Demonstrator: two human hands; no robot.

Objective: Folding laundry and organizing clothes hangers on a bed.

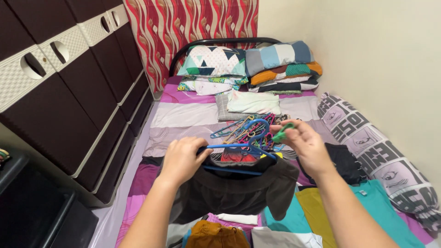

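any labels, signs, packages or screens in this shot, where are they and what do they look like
No packages, signs or screens show.
Bolster pillow: along the wall at the right edge of the bed, long roll, white with black block lettering and drawn eyes.
Small tag: at the neckline of the teal shirt lying lower right, tiny pale rectangle, too small to tell more.

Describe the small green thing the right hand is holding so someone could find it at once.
Start at the bed and find the pile of coloured hangers at its middle. Just right of it, the right hand pinches a small green clip; it is the only green piece held up off the pile.
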